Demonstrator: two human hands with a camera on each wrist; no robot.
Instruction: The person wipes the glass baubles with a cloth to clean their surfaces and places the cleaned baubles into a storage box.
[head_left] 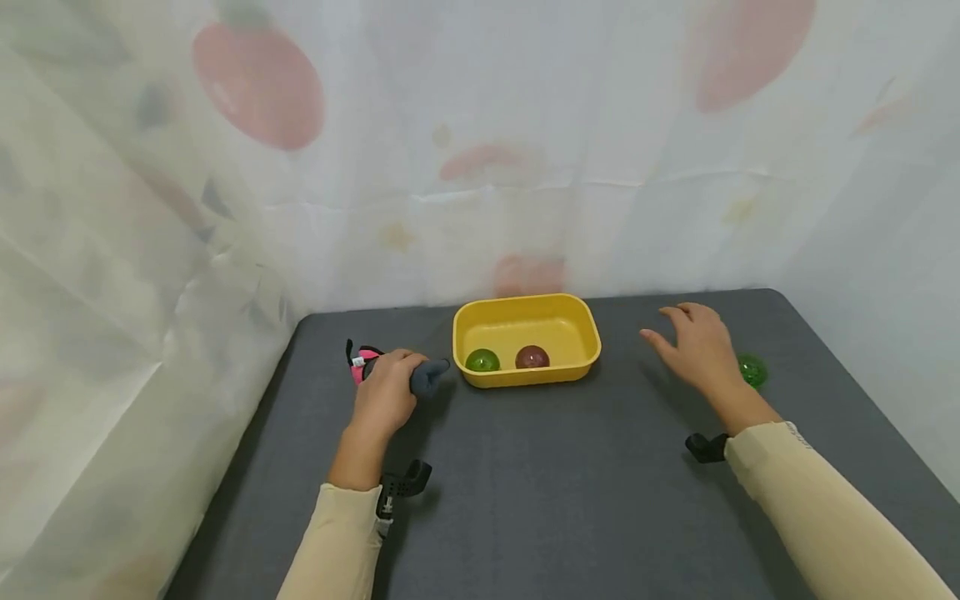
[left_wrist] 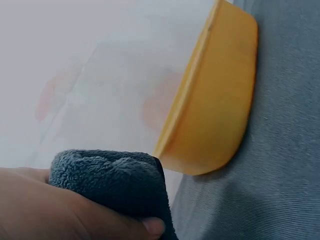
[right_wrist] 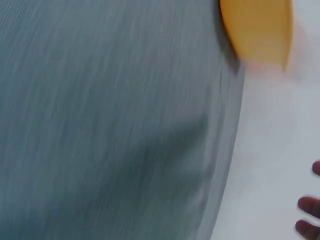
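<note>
Counting three balls [head_left: 482,361]: two inside one yellow tub [head_left: 585,323], one outside.

I am counting one yellow tub [head_left: 525,377]; two green balls [head_left: 482,361], one inside it, one outside; one dark red ball [head_left: 532,357] inside; one grey-and-pink plush toy [head_left: 429,377]; one grey table [head_left: 540,483].

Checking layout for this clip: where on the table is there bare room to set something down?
Bare: the near mat between both sleeves, and the stretch between yellow bin and right hand. Crowded: left hand gripping the plush toy beside the bin.
</note>
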